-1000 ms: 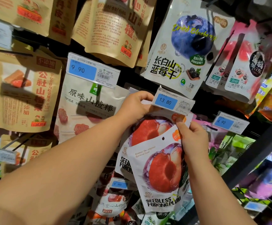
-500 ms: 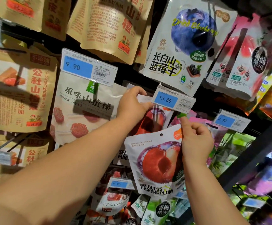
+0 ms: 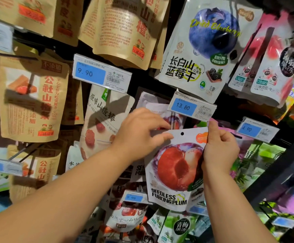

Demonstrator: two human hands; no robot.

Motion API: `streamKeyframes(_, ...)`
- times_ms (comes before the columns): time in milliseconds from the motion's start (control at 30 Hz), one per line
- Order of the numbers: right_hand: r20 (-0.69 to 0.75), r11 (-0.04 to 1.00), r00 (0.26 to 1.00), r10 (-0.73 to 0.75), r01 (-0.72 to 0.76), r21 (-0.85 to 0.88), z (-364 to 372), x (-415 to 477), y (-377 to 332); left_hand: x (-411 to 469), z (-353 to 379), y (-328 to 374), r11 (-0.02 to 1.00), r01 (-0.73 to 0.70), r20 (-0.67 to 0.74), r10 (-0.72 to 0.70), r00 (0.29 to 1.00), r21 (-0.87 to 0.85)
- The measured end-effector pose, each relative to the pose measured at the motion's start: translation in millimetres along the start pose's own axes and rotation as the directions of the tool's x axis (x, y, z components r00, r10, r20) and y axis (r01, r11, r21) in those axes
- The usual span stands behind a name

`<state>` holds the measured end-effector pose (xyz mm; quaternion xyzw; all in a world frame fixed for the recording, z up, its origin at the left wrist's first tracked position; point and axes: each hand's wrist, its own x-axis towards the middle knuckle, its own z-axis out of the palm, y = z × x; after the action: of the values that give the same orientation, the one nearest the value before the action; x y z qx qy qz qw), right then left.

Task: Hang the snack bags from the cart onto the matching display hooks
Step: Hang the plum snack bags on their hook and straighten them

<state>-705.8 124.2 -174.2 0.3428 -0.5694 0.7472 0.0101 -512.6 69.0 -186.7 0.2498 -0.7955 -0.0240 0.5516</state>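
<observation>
A white Seedless Furong Plum bag (image 3: 176, 174) with a red plum half on it is held up in front of the display. My left hand (image 3: 139, 135) pinches its top left corner and my right hand (image 3: 219, 148) grips its top right edge. The bag's small hang hole (image 3: 182, 133) sits just below the 13.80 price tag (image 3: 191, 107). Behind it, matching plum bags (image 3: 160, 109) hang under that tag. The hook itself is hidden behind the tag and the bags.
Brown hawthorn bags (image 3: 32, 100) hang at left, a white hawthorn stick bag (image 3: 105, 120) under the 9.90 tag (image 3: 100, 74). A dried blueberry bag (image 3: 207, 48) and pink jelly bags (image 3: 269, 67) hang above right. A 4.90 tag (image 3: 256, 129) juts out at right.
My left hand has left the hanging bags behind and come down onto the held bag's top left corner. The bag now sits flatter, with its hang hole showing below the tag.
</observation>
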Motion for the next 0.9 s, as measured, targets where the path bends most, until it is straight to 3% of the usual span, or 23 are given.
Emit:
streamKeyframes(67, -0.002, 1.0, 1.0, -0.014, 0.014, 0.018, 3.1, -0.4, -4.2, 9.2, -0.9, 14.4, 0.984, 0.094, 0.197, -0.124, 0.973, 0.153)
streamKeyframes(133, -0.014, 0.999, 1.0, -0.023, 0.024, 0.041, 5.7, -1.4, -7.5, 20.1, 1.4, 20.5, 0.961, 0.21, 0.279, -0.254, 0.926, 0.178)
streamKeyframes(233, 0.002, 0.998, 0.999, -0.049, 0.049, 0.035, 6.9, -1.5, -10.2, 32.1, 1.4, 20.1, 0.896, 0.442, 0.334, -0.403, 0.852, -0.047)
streamKeyframes(367, 0.174, 1.0, 0.985, -0.013, 0.009, 0.024, 1.4, 0.8, -8.1, 34.2, 3.6, 11.5, 0.776, 0.556, 0.336, -0.46, 0.822, -0.298)
streamKeyframes(467, 0.339, 0.984, 0.94, 0.051, -0.105, 0.144, -6.0, 0.3, -5.7, 36.4, 7.5, 7.1, 0.647, 0.567, 0.319, -0.47, 0.823, -0.51)
streamKeyframes(567, 0.45, 0.98, 0.892, 0.041, -0.125, 0.158, -10.6, -3.6, -6.9, 42.2, 14.1, 6.5, 0.654, 0.514, 0.274, -0.439, 0.856, -0.555)
streamKeyframes(733, 0.424, 0.99, 0.905, 0.025, -0.08, 0.113, -11.7, -1.8, -7.0, 50.7, 23.7, 9.3, 0.642, 0.454, 0.202, -0.429, 0.88, -0.617)
streamKeyframes(900, 0.407, 0.993, 0.912, 0.055, -0.093, 0.074, -13.1, -1.4, -0.3, 51.7, 27.4, 5.0, 0.68, 0.482, 0.223, -0.437, 0.872, -0.552)
